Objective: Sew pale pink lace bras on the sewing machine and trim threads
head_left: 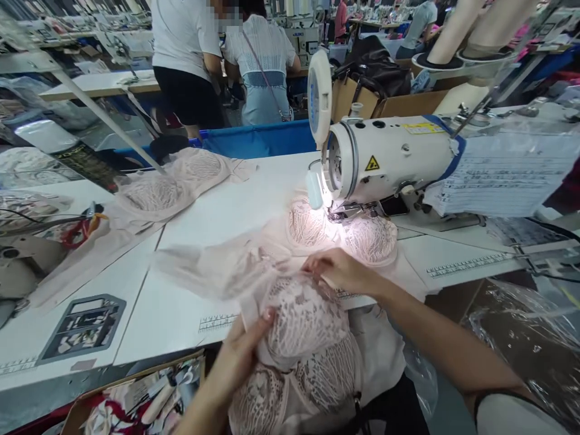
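- Rows of sewing stations fill a garment workshop behind; two people [217, 54] stand with their backs turned past a blue bin [258, 140].
- White table [190, 254] spans the view, with printed rulers along its front edge and a grey panel [81, 326] set in at the left.
- Sewing machine [385, 160] sits at the right, its lamp [313, 188] lighting the needle area; a paper sheet [502, 175] hangs off its arm.
- Finished pile [163, 190] of pale pink lace bras lies at the far left of the table, well apart from the hands.
- Bra chain [312, 290], joined pale pink lace pieces, runs from under the presser foot across the table edge down to the lap.
- Lace cup [303, 320] is the piece in hand, at the table's front edge, between the two hands.
- Left hand [240, 356] grips the cup's left rim, thumb on top, fingers underneath and hidden.
- Right hand [339, 272] pinches the cup's upper edge just beside the table rim, fingers curled narrow.
- Judging by the look: light, soft, floppy fabric; the lace would snag or stretch easily, while the moulded cups keep some shape. Firmer bound edges and seams look the best places to hold, not the open lace.
- Cardboard box [136, 405] of scraps sits below at the left.
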The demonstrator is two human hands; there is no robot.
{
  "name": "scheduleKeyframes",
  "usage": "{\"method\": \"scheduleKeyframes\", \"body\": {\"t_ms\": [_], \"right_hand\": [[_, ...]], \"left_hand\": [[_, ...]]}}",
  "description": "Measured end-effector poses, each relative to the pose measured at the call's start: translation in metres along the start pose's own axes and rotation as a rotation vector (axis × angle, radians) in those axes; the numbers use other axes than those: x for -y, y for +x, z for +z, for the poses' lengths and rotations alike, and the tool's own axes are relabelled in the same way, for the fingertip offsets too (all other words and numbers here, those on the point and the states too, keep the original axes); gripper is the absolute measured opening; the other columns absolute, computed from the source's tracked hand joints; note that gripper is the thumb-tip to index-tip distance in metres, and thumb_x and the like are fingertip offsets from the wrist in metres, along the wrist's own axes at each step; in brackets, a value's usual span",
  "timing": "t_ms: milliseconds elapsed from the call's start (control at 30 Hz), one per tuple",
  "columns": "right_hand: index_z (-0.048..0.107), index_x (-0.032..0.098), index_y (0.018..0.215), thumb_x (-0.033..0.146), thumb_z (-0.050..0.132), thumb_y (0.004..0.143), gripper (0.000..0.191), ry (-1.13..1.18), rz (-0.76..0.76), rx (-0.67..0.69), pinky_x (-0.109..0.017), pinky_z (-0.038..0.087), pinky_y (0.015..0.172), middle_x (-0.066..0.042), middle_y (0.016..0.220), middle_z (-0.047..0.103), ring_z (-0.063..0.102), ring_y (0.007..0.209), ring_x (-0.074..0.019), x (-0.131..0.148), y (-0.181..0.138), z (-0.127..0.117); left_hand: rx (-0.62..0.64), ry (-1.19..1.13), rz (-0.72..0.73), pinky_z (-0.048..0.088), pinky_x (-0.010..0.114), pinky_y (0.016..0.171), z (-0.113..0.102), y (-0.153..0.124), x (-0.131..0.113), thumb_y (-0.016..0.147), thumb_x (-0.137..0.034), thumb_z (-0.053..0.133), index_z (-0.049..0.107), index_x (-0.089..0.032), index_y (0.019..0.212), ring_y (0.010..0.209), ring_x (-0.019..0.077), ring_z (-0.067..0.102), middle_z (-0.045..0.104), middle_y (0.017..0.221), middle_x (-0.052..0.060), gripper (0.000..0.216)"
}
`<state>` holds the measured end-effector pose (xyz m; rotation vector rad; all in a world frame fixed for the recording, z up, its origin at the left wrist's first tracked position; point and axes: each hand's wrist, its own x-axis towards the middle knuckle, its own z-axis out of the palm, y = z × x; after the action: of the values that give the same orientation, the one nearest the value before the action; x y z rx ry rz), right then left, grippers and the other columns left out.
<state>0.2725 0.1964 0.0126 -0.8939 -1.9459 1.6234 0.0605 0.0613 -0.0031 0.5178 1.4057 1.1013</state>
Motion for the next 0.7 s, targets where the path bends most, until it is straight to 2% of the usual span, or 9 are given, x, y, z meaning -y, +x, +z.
{"method": "scheduleKeyframes", "body": {"t_ms": [67, 200, 267, 333, 367, 467, 567, 633, 700], "right_hand": [[0.059, 0.017, 0.065, 0.065, 0.064, 0.087, 0.053, -0.075, 0.010, 0.070, -0.026, 0.031, 0.058, 0.004, 0.059, 0.047, 0.042, 0.058, -0.0102, 0.002, -0.015, 0.011], [0.060, 0.017, 0.071, 0.034, 0.063, 0.093, 0.028, -0.196, 0.006, -0.127, -0.024, 0.028, 0.057, 0.005, 0.062, 0.048, 0.040, 0.059, -0.0091, 0.005, -0.049, 0.022], [0.064, 0.017, 0.077, 0.023, 0.060, 0.092, 0.016, -0.238, 0.003, -0.186, -0.023, 0.030, 0.056, 0.004, 0.062, 0.052, 0.042, 0.057, -0.0090, 0.007, -0.062, 0.024], [0.067, 0.017, 0.082, 0.019, 0.061, 0.090, 0.010, -0.258, -0.028, -0.178, -0.022, 0.031, 0.055, 0.004, 0.062, 0.056, 0.044, 0.054, -0.0087, 0.010, -0.072, 0.026], [0.067, 0.017, 0.083, 0.020, 0.063, 0.090, 0.009, -0.264, -0.051, -0.160, -0.022, 0.032, 0.054, 0.004, 0.062, 0.058, 0.044, 0.053, -0.0084, 0.012, -0.076, 0.027], [0.066, 0.017, 0.080, 0.021, 0.065, 0.091, 0.011, -0.271, -0.119, -0.054, -0.022, 0.032, 0.053, 0.004, 0.062, 0.060, 0.043, 0.050, -0.0072, 0.020, -0.087, 0.026], [0.065, 0.017, 0.075, 0.022, 0.066, 0.091, 0.017, -0.214, -0.120, 0.096, -0.021, 0.032, 0.053, 0.005, 0.062, 0.058, 0.043, 0.052, -0.0064, 0.025, -0.100, 0.016], [0.066, 0.016, 0.076, 0.025, 0.067, 0.091, 0.018, -0.113, -0.109, 0.197, -0.021, 0.032, 0.053, 0.005, 0.062, 0.055, 0.043, 0.052, -0.0060, 0.025, -0.107, 0.006], [0.065, 0.015, 0.076, 0.029, 0.069, 0.091, 0.021, 0.007, -0.100, 0.274, -0.021, 0.030, 0.052, 0.006, 0.060, 0.052, 0.040, 0.052, -0.0055, 0.021, -0.111, -0.004]], "left_hand": [[0.139, 0.249, 0.089, 0.059, 0.040, 0.095, -0.003, -0.012, 0.018, 0.082, -0.060, 0.074, 0.077, -0.018, 0.100, 0.106, 0.0319, 0.072, 0.078, 0.102, 0.011, 0.046], [0.709, 0.589, 0.307, 0.059, 0.023, 0.061, -0.027, -0.021, 0.002, 0.099, -0.052, 0.056, 0.075, -0.018, 0.087, 0.061, 0.0180, 0.072, 0.072, 0.069, 0.006, 0.041], [0.649, 0.598, 0.457, 0.051, 0.018, 0.047, -0.026, -0.016, -0.015, 0.107, -0.040, 0.041, 0.073, -0.018, 0.092, 0.045, 0.0124, 0.063, 0.067, 0.060, 0.003, 0.041], [0.387, 0.746, 0.717, 0.058, 0.023, 0.064, -0.011, -0.005, -0.028, 0.105, -0.024, 0.042, 0.072, -0.021, 0.107, 0.068, 0.0151, 0.071, 0.073, 0.081, 0.006, 0.031], [0.375, 0.876, 0.845, 0.061, 0.031, 0.080, 0.001, 0.002, -0.034, 0.102, -0.018, 0.045, 0.071, -0.024, 0.116, 0.095, 0.0206, 0.072, 0.074, 0.107, 0.010, 0.030], [0.671, 1.158, 1.028, 0.036, 0.059, 0.117, 0.031, 0.019, -0.051, 0.095, -0.009, 0.054, 0.076, -0.025, 0.104, 0.152, 0.0343, 0.031, 0.041, 0.160, 0.010, 0.028], [0.971, 1.175, 1.019, 0.019, 0.062, 0.123, 0.037, 0.028, -0.069, 0.090, -0.019, 0.071, 0.072, -0.021, 0.073, 0.153, 0.0357, 0.027, 0.046, 0.158, 0.007, 0.017], [1.169, 1.059, 0.891, 0.028, 0.055, 0.120, 0.030, 0.030, -0.076, 0.091, -0.024, 0.072, 0.064, -0.020, 0.064, 0.132, 0.0308, 0.054, 0.067, 0.131, 0.009, 0.028], [1.318, 0.879, 0.659, 0.048, 0.040, 0.098, 0.022, 0.030, -0.076, 0.096, -0.028, 0.063, 0.061, -0.020, 0.065, 0.089, 0.0212, 0.068, 0.073, 0.092, 0.008, 0.032]]}}
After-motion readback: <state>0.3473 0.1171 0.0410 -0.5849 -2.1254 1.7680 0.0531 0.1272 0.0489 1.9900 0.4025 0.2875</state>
